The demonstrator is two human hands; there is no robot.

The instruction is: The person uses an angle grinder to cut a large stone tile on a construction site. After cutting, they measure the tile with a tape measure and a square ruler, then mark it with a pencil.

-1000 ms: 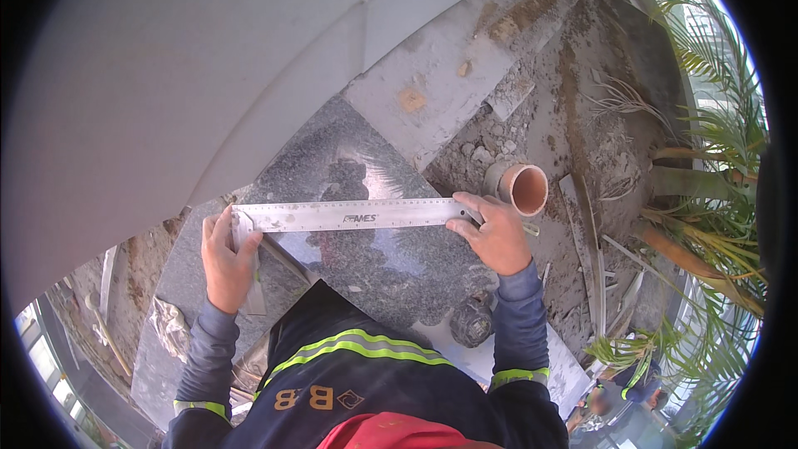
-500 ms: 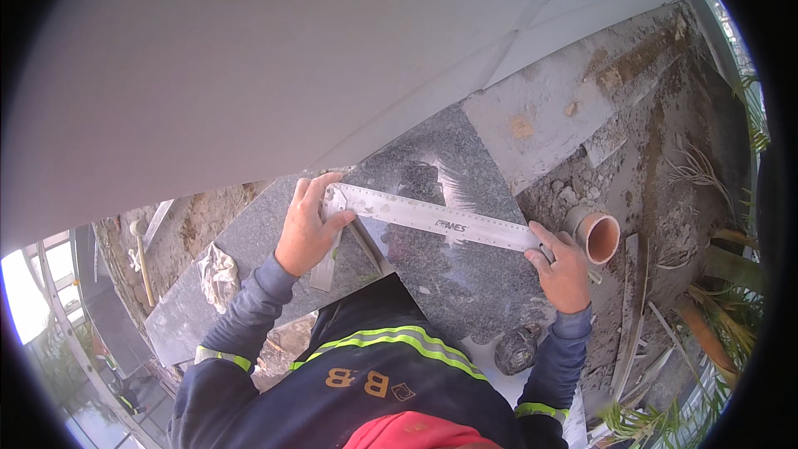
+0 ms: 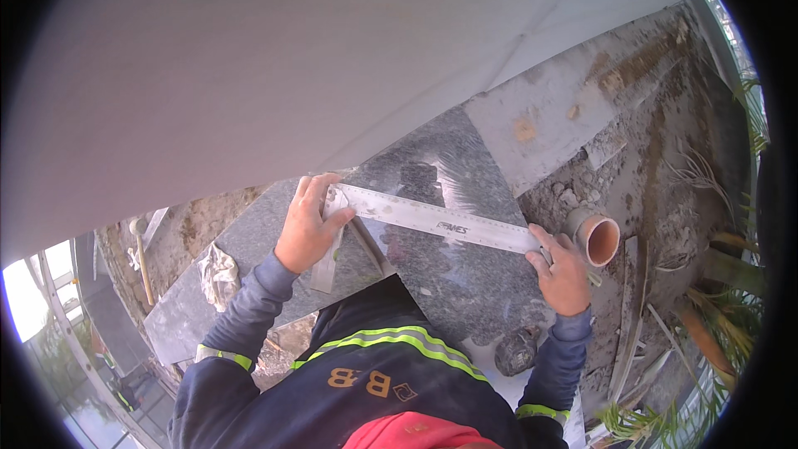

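Observation:
A metal try square [image 3: 399,209] with a long ruler blade lies slantwise across a polished dark grey stone slab [image 3: 465,291]. My left hand [image 3: 301,237] grips its corner, thumb on the near side and fingers over the far side. Below that hand the square's shorter arm [image 3: 324,270] points toward me. At the blade's right end, my right hand [image 3: 565,278] pinches the tip between fingers and thumb. A thin, pale, stick-like thing pokes out beside the right hand; its kind is unclear. A second grey slab [image 3: 266,258] lies under and left of my left hand.
A large pale wall [image 3: 249,75] closes off the far side. Right of my right hand an orange-brown pipe [image 3: 597,237] sticks up from rubble. A dark round bundle [image 3: 517,351] sits by my right forearm. On the left are a crumpled cloth [image 3: 219,277] and a mallet-like tool [image 3: 143,262].

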